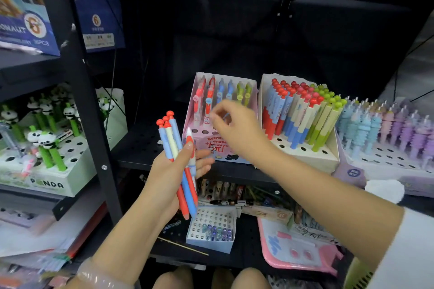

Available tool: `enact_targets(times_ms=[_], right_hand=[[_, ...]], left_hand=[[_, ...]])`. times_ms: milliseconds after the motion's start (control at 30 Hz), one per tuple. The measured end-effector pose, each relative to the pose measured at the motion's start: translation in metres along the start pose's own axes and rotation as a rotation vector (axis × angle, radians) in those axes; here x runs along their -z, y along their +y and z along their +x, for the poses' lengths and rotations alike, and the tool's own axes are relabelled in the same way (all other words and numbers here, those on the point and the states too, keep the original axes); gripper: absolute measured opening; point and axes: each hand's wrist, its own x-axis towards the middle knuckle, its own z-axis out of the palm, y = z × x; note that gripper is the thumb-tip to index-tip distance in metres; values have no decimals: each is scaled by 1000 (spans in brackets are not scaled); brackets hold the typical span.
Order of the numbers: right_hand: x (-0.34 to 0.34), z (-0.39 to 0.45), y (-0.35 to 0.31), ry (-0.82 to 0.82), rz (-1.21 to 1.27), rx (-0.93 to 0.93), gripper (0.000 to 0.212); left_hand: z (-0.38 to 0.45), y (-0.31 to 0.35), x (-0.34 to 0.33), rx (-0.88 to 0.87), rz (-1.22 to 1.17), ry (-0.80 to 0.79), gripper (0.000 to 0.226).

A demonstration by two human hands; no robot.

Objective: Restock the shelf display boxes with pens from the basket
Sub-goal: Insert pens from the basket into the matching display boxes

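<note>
Several pens (178, 159) fanned loosely in left hand (169, 171), thumb-clamped against palm; could slip if that grip eases. Right hand (232, 129) blurred over pink display box (202, 138), fingers curled, apparently pinching something thin; cannot tell what. Could snag upright pens in cream display box (303, 148) just beside. Open holes along front rows; basket unseen.

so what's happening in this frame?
A person is restocking pens on a shop shelf. The left hand holds a bundle of mushroom-topped pens. The right hand, blurred, reaches over the pink display box, which has only one back row of pens and empty holes in front. The cream box beside it is much fuller.
</note>
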Motion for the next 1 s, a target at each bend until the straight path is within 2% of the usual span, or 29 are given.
enact_targets(times_ms=[67,133,233,300,367,500,600,667,733,833,1000], right_hand=[[-3,-23,0,-157,233,-151,17],[-4,-42,2,-373,380,-327,14],[-7,-61,8,-700,490,-391,13],[-6,-68,11,-774,620,-412,14],[1,-68,14,-712,608,-425,14],[27,-55,22,-355,467,-431,14],[51,-44,22,-142,377,-300,12],[66,-37,19,-144,332,-191,14],[75,-32,17,-214,268,-117,20],[78,-28,15,-261,216,-64,23],[69,-26,10,-321,370,-44,28]], left_hand=[[1,0,-1,8,-28,23,36],[2,1,-2,23,-48,42,39],[1,0,-9,11,-83,30,34],[1,-1,-13,-5,-95,46,25],[1,-1,-13,-3,-115,80,20],[1,-2,-6,-56,57,210,13],[1,-9,-2,-53,185,272,10],[1,-11,0,-48,192,295,9],[1,-9,0,-50,167,291,12],[-2,-7,-6,-17,184,176,20],[-11,-9,-19,73,424,-12,23]])
